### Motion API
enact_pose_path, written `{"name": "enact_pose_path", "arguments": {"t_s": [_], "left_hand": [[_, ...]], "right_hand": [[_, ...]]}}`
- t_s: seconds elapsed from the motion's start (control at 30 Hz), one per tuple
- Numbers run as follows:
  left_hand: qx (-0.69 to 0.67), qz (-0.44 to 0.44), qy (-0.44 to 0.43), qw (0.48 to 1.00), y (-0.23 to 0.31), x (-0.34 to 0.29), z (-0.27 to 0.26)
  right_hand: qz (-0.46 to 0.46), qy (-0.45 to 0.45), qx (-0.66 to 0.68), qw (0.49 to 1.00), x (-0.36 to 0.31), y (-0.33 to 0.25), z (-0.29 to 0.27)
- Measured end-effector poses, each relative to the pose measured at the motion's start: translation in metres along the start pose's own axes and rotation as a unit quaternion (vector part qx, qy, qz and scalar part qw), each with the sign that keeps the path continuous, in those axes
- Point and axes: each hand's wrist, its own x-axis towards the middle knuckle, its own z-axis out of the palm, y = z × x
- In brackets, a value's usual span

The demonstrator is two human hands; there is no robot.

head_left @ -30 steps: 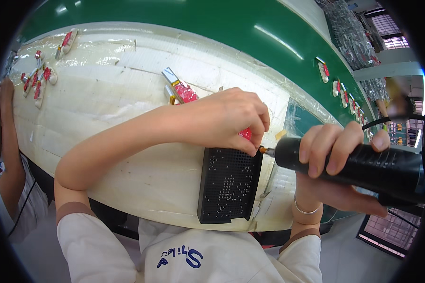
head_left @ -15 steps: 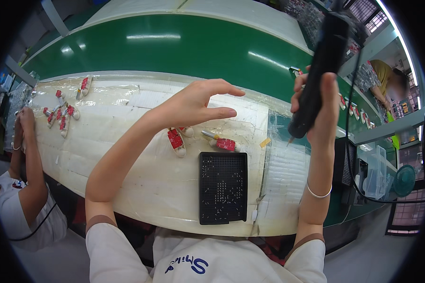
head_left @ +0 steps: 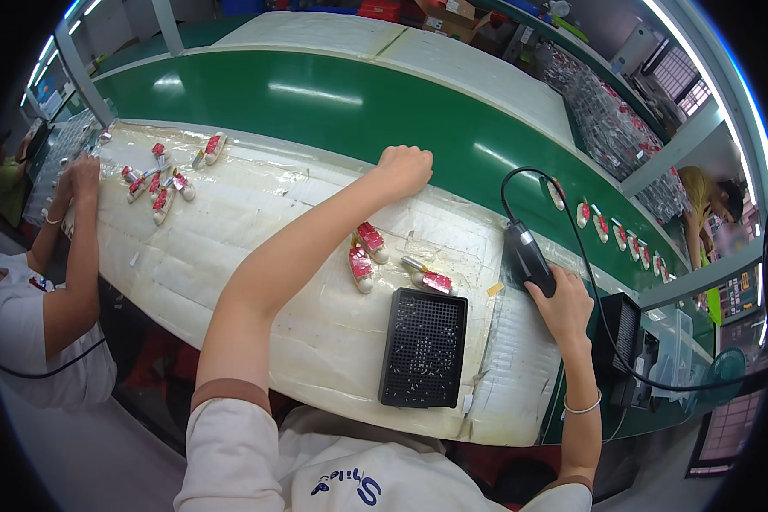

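My right hand (head_left: 565,303) has its fingers around the lower end of a black corded electric screwdriver (head_left: 529,258). The tool leans away to the far left, cord end outward, over the right of the table; its bit is hidden. My left arm reaches forward, and my left hand (head_left: 407,173) is at the table's far edge by the green belt, fingers curled in; whatever they may hold is hidden. Nearer me lie two white parts with red boards (head_left: 361,266) and another with a metal cylinder (head_left: 428,276). Beside them sits a black grid tray (head_left: 423,348) with many tiny screws.
A green conveyor belt (head_left: 316,98) crosses beyond the table, carrying a row of similar parts (head_left: 619,232) at right. More parts (head_left: 160,183) lie at the left, near a co-worker's hands (head_left: 81,175). A black box (head_left: 620,328) stands right; the screwdriver's cord loops past it.
My right hand has lowered the screwdriver from its raised, upright hold to a slant over the table. My left hand has reached farther forward, its fingers now curled. The view has shifted.
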Motion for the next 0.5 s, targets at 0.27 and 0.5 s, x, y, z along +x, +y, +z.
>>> {"name": "enact_pose_path", "arguments": {"t_s": [0.27, 0.5], "left_hand": [[0.139, -0.152, -0.058, 0.977, -0.023, 0.057, 0.011], [0.1, -0.203, -0.094, 0.97, -0.013, 0.062, 0.006]], "right_hand": [[-0.251, 0.067, 0.263, 0.929, 0.006, -0.106, -0.058], [-0.314, 0.099, 0.343, 0.88, -0.001, -0.219, -0.068]]}}
